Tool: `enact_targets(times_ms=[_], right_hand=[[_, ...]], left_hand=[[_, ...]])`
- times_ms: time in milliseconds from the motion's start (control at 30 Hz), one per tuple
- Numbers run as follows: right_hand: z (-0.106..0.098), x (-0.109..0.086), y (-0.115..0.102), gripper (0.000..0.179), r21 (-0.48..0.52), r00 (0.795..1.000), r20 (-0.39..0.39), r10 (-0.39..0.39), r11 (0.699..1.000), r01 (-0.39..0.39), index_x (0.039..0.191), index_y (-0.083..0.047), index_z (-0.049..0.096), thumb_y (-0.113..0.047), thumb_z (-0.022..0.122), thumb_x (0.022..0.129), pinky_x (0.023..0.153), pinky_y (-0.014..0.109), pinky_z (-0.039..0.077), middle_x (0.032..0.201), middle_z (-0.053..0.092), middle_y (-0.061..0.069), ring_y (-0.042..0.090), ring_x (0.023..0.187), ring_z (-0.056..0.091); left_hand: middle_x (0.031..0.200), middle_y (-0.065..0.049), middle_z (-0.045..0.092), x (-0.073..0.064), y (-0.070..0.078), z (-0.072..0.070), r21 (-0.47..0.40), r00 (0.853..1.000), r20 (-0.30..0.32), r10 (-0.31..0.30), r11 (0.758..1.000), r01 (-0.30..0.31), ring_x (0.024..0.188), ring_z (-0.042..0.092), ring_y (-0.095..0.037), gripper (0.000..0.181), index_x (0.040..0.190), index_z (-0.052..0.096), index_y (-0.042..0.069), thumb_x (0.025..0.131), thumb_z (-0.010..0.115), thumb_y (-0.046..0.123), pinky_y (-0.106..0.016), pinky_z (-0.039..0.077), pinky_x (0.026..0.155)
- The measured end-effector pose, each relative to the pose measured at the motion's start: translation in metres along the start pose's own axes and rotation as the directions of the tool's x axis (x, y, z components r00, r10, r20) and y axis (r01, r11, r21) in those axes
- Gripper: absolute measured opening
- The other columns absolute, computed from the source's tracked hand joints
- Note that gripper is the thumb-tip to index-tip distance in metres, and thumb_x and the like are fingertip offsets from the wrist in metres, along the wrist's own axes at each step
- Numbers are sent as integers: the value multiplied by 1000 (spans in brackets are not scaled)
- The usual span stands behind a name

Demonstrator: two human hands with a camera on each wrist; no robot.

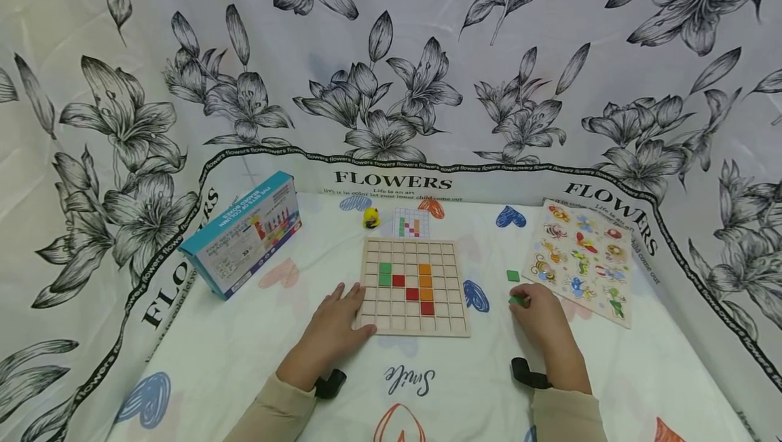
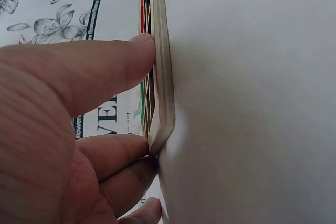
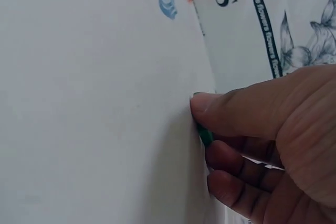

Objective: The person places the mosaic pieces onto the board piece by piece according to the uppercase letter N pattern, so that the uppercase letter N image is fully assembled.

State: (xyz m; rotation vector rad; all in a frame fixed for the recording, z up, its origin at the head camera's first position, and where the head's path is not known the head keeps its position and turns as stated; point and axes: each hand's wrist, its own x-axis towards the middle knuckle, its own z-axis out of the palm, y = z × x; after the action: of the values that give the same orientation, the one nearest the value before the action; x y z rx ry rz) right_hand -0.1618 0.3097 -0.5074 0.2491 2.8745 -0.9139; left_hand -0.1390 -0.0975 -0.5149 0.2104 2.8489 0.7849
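Observation:
A wooden grid board lies on the table with green, red and orange square tiles in some of its cells. My left hand rests at its near left corner, thumb on the near edge and fingers along the left side. The left wrist view shows the thumb and fingertips against the edge of the board. To the right of the board, my right hand pinches a green tile between thumb and fingers, low at the tabletop. Just beyond that hand lies another green tile.
Behind the board are a small pattern card and a yellow toy figure. A blue and white box stands at the left. On the right lies a board with insect pictures. Flower-printed curtain encloses the table.

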Motion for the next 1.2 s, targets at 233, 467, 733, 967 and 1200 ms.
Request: enact_targets(times_ms=[233,467,733,967,1200], right_hand=[[3,-1,-8,27,-48,1000,-10,4,999,-5,129,1,73,-10,71,104,109,64,52,125,71,21,38,113,63],[6,-1,-12,31,-136,999,-40,10,991,-15,132,1,73,-13,67,106,108,66,52,130,73,24,42,117,66],[10,-2,-27,35,-85,996,-88,15,996,-22,139,3,69,-9,52,110,111,64,52,141,69,27,45,126,65],[47,-4,-104,24,-29,978,-37,-203,979,202,127,-5,77,-7,68,105,102,51,61,124,77,13,30,109,70],[94,2,-170,13,20,919,64,-390,921,389,116,-13,81,-11,74,104,98,44,62,114,77,1,18,100,67]], left_hand=[[174,-11,42,-1,1,-1,3,1000,-2,-6,1000,6,168,25,-41,85,164,48,6,95,84,39,-66,26,133],[174,-10,43,0,0,-1,5,1000,-5,-4,1000,4,168,25,-40,84,164,49,7,95,84,39,-66,27,132],[175,-10,42,0,-1,-1,0,1000,2,-11,1000,11,168,24,-40,84,165,48,7,95,84,40,-67,27,132],[174,-11,42,-1,-1,-5,-3,1000,-6,3,1000,-3,168,24,-41,84,164,49,6,95,84,38,-66,27,132],[174,-10,42,0,-3,-2,-15,1000,3,21,1000,-21,168,24,-40,82,164,48,7,97,83,39,-65,27,133]])
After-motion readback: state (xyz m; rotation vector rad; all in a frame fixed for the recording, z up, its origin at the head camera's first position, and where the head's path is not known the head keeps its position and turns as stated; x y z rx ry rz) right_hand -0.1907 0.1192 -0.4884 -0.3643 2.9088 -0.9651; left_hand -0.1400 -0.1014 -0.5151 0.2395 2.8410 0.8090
